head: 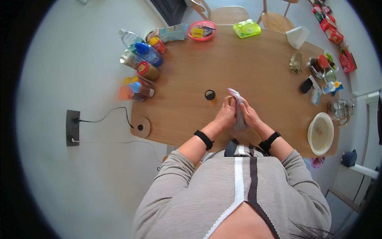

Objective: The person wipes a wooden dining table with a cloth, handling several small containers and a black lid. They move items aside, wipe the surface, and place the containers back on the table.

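A folded grey cloth [240, 116] with a pinkish edge stands upright between my two hands, above the near middle of the table. My left hand [227, 113] grips it from the left, fingers curled in against it. From the other side, my right hand [250, 115] lies along the cloth with its fingers pointing away from me. The palms and part of the cloth are hidden. A little beyond my left hand, a small round black-topped container [210, 95] sits on the wooden table [191, 68], apart from both hands.
Several bottles and jars, among them a blue-capped bottle [149, 53], line the left edge. A pink basket [202, 30] and a green soft pack [247, 29] stand at the far edge. On the right are a cream basin [320, 133], a glass pitcher [341, 109] and a crumpled wrapper [295, 63].
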The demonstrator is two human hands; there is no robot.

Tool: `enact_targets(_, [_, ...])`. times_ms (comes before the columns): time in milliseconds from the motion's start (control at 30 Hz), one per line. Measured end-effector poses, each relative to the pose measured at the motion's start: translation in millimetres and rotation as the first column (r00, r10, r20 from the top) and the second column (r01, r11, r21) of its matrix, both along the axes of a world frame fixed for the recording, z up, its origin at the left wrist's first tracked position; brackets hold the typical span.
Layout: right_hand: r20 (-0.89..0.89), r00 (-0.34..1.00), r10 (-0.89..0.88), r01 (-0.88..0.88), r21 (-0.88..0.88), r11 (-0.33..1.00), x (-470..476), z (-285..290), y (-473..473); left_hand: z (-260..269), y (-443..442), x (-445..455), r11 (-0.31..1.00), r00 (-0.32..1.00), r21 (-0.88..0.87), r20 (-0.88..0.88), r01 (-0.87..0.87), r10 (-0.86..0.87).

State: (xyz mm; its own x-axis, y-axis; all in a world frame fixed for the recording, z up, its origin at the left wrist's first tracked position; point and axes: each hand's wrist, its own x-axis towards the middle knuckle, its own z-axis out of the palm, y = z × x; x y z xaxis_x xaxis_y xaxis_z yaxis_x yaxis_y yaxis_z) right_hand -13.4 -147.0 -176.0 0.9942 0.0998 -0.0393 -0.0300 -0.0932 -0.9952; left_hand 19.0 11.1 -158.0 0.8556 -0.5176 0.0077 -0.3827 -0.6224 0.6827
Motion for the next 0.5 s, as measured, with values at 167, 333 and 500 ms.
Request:
enact_targets(167, [-0.232,0.972,0.032,0.019,0.215,0.976,15.2,-3.6,-7.9,2.1,-4.2,1.0,0.994,0.999,-0.108,0.025,-0.019,0.022])
enact_targets(333, [-0.028,0.999,0.019,-0.026,-0.274,0.961,17.3,16.3,-15.5,-9.6,-6.4,-4.7,0.921,0.979,-0.357,-0.175,-0.158,0.100])
enact_targets(500, [0.053,0.996,0.075,-0.037,-0.514,0.857,-1.4,41.8,-11.0,-22.9,-4.9,-11.4,0.946,0.992,-0.315,-0.121,-0.078,0.041])
